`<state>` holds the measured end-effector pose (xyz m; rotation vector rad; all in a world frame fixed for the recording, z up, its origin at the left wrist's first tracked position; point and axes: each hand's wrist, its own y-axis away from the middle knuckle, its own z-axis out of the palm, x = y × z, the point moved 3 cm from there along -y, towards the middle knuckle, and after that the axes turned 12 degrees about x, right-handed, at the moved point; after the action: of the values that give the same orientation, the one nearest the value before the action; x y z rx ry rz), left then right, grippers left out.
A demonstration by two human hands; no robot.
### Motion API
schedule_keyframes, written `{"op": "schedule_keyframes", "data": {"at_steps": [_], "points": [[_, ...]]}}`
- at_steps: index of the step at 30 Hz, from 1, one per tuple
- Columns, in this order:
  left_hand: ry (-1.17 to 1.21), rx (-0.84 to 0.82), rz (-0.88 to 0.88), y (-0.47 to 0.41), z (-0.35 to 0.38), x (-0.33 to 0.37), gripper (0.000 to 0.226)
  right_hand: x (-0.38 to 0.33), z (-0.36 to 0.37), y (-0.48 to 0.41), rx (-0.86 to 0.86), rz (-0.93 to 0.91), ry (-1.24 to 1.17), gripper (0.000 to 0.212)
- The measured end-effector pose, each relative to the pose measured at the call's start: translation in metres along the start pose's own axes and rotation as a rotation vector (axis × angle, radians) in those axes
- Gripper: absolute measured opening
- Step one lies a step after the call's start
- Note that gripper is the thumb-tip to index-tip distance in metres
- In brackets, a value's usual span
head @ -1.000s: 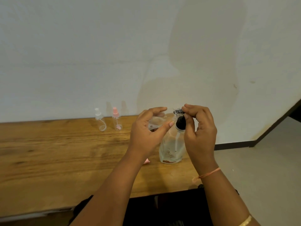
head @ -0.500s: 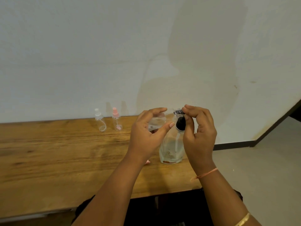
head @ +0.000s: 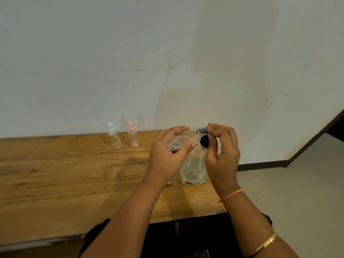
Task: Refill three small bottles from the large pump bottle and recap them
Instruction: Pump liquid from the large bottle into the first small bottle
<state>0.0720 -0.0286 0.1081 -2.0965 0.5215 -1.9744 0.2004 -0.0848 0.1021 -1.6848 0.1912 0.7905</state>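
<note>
The large clear pump bottle (head: 194, 170) stands near the right end of the wooden table (head: 65, 179), with a black collar and a silver pump head (head: 201, 130). My right hand (head: 222, 155) pinches the pump head from the right. My left hand (head: 167, 155) holds a small clear bottle (head: 176, 143) tilted, its mouth close under the pump spout. Whether liquid flows is too blurred to tell. Two more small bottles stand capped by the wall: one with a white cap (head: 114, 135), one with a pink cap (head: 133, 135).
A small pink piece (head: 168, 182) peeks out under my left wrist on the table. The table's right edge lies just past the pump bottle, with open grey floor (head: 288, 202) beyond. A white wall backs the table.
Both hands and the bottles have hardly moved. My right hand's fingers stay pinched on the pump head, and the small bottle stays beside the spout.
</note>
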Motion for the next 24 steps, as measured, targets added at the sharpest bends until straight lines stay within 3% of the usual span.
{"op": "schedule_keyframes", "data": {"at_steps": [11, 18, 24], "points": [[0.044, 0.026, 0.035, 0.003, -0.001, 0.01, 0.038, -0.01, -0.003, -0.006, 0.029, 0.01, -0.022, 0.024], [-0.028, -0.029, -0.015, -0.003, 0.0, 0.0, 0.036, -0.002, -0.002, -0.002, 0.008, -0.023, 0.03, 0.021], [0.057, -0.021, -0.039, 0.004, 0.0, 0.005, 0.035, -0.009, -0.006, -0.002, 0.04, 0.041, -0.035, 0.023]]}}
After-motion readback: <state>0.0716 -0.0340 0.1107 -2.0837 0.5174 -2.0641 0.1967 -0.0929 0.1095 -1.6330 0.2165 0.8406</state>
